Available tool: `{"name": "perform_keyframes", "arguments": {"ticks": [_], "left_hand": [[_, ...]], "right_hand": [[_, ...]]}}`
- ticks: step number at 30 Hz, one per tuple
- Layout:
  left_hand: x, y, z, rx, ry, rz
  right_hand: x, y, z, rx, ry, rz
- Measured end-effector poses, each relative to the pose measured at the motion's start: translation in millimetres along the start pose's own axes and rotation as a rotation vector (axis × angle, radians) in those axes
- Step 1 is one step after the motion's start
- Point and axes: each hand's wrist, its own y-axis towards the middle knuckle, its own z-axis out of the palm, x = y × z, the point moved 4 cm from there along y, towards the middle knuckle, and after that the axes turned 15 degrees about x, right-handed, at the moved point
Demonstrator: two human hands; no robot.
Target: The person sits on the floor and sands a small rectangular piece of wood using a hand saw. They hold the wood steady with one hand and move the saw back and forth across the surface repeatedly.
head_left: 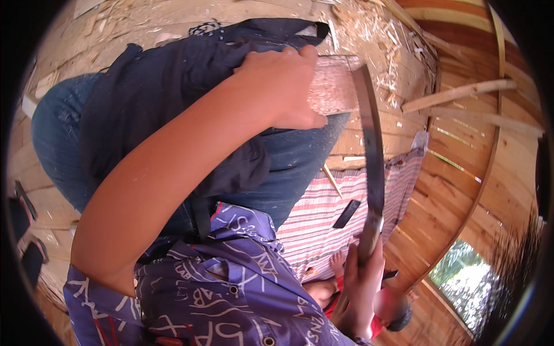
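Presently, head view: left hand [283, 86] closed over left edge of a wood block [334, 86], block above a denim knee [306, 150]. Right hand [366, 282] wrapped round handle of a long knife [372, 138], tip by block's upper right corner; contact hard to judge. Striped cloth [309, 202] on floor [352, 141].

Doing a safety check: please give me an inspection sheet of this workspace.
Surface: plank floor; striped cloth at right.
Job's things: wood piece over the thigh; long blade by its right edge, contact unclear.
Clutter: wood shavings; dark phone-like object on the cloth.
Hands: left hand holds the wood piece; right hand grips the blade's handle.
Cables: nothing seen.
Surroundings: plank wall, opening onto foliage, person in red nearby.
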Motion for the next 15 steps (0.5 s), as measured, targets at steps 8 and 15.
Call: {"name": "perform_keyframes", "arguments": {"ticks": [8,15], "left_hand": [[16.3,4.8,-6.1,0.011,-0.02,-0.077],[-6.0,1.7,10.0,-0.043,0.032,0.047]], "right_hand": [[10.6,55.9,6.4,0.016,-0.009,0.056],[6.5,30.1,0.7,-0.008,-0.063,0.05]]}}
